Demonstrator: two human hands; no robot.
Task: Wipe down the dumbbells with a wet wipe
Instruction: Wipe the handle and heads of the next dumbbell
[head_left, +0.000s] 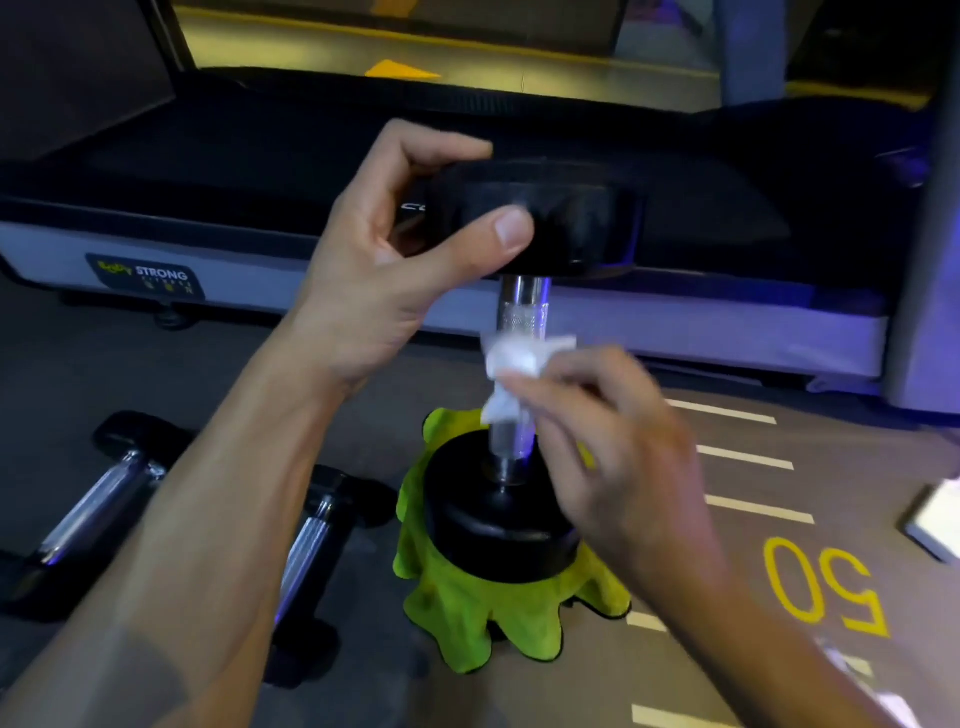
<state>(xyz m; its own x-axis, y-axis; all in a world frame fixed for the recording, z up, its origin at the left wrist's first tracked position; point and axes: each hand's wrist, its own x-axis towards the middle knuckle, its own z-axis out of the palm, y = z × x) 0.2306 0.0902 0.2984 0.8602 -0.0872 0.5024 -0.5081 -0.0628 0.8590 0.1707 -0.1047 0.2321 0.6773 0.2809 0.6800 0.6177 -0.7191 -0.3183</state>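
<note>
A black dumbbell (498, 525) stands upright on a lime green cloth (467, 623) on the floor. My left hand (379, 270) grips its upper black head between thumb and fingers. A crumpled white wet wipe (511, 364) is wrapped against the chrome handle (522, 306). My right hand (623, 457), blurred, pinches the wipe at the middle of the handle.
Two more dumbbells (104, 499) (311, 540) lie on the grey floor to the left. A treadmill base (260, 249) runs across behind. Yellow "50" (826, 587) and white lines mark the floor at right, and a white object (940, 519) sits at the right edge.
</note>
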